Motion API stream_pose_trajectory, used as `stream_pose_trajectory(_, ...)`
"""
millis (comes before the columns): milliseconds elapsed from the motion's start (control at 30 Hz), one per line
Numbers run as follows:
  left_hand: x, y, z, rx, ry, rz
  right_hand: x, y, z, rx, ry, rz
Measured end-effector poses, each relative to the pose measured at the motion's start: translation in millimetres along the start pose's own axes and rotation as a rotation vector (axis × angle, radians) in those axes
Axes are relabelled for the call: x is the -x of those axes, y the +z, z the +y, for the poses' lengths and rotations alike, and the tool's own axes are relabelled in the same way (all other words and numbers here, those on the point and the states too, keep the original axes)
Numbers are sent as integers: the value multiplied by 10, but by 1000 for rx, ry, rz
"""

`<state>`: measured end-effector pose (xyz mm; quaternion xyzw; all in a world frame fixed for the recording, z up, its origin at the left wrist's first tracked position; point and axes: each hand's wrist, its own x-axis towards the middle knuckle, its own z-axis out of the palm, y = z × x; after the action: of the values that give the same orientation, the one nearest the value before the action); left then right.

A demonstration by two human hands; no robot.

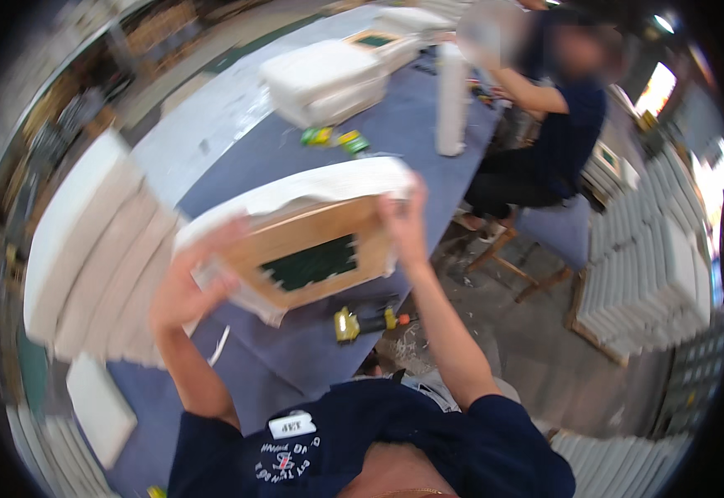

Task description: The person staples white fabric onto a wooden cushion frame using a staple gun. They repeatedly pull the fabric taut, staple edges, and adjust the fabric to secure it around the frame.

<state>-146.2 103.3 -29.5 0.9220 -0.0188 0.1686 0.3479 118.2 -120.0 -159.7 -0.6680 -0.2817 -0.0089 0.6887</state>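
Note:
A white padded seat cushion [300,187] with a wooden frame underneath stands tilted up in front of me, above the blue-grey table. Its bare wood underside [362,236] faces me, with a dark green panel [312,264] in the middle. My left hand [192,286], a little blurred, grips the seat's left edge, fingers over the wood. At the right end my right hand [405,220] is closed round the corner. A yellow-and-black power tool [366,322] lies on the table just below the seat.
A stack of white cushions [96,257] rises at my left. More padded seats [325,79] and green-yellow small packs [335,139] lie farther up the table, with an upright white roll [451,100]. A seated co-worker [565,124] is at the right, near stacked white pads [648,282].

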Motion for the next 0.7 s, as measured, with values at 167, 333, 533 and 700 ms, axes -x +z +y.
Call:
stream_pose_trajectory(167,-30,-83,-725,-209,-255,484,113,-231,190,-120,16,-34)
stream_pose_trajectory(333,-29,126,-608,-73,-399,234,15,-129,263,-46,-18,22)
stream_pose_trajectory(533,233,389,-146,-180,-84,343,1,-626,501,-197,68,64)
stream_pose_trajectory(700,500,636,-205,80,-131,523,351,-906,457,-276,166,30)
